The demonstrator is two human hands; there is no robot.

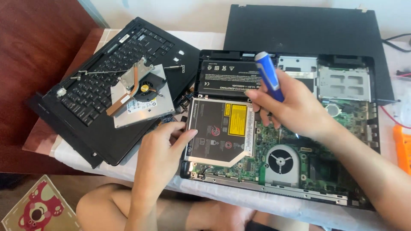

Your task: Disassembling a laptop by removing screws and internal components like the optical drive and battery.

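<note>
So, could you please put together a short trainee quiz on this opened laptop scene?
1. True or false: the right hand holds a blue-handled screwdriver.
2. What does the left hand touch: A the optical drive, B the fan, C the battery?
3. What lies on the removed keyboard panel at left?

Key: 1 true. 2 A. 3 A heatsink with fan, on top of a silver drive.

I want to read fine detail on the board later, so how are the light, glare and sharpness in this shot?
Head view: soft, even daylight; faint shadow under the right hand across the circuit board; mild sheen on the optical drive by the left hand; small parts look soft.
</note>
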